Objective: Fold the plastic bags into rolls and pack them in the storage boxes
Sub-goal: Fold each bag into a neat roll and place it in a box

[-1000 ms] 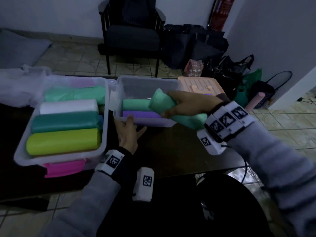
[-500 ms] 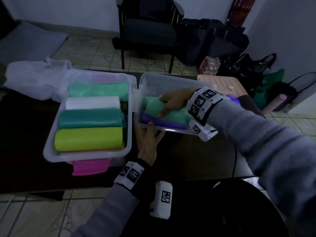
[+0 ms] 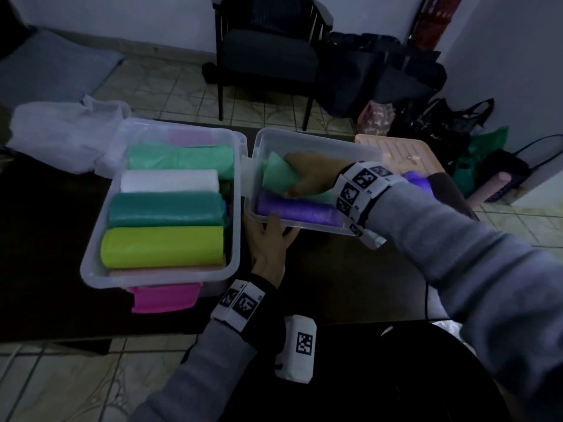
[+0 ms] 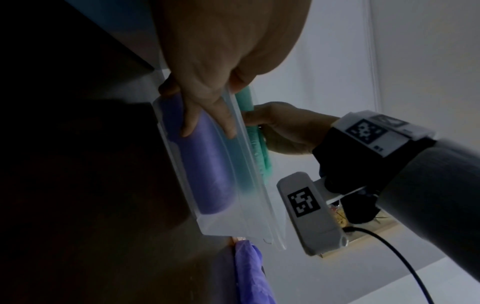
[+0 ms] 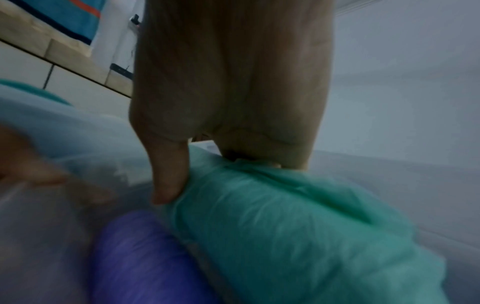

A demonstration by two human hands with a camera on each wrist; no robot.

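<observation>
The left hand (image 3: 268, 242) lies nearest on the worktop (image 3: 335, 269), its straight fingers pressed flat against the near wall of the right box (image 3: 320, 141) to steady it. Past it, inside that box, the right hand (image 3: 310, 175) has its grip curled round a mint roll (image 3: 278, 175), which it presses down just beyond the purple roll (image 3: 298, 210).

To seat this roll well, the person should probably keep the box braced, lay the roll level and parallel to the purple one, and let go only once it lies snug, so that the plastic does not spring loose.

The right box holds two rolls that can be counted, though another may be hidden under the hand. The left box (image 3: 100, 269) shows four rolls on top: yellow, teal, white and mint, with more partly hidden beneath. A loose purple bag (image 3: 417, 181) lies right, beside a peach lid (image 3: 396, 150).
</observation>
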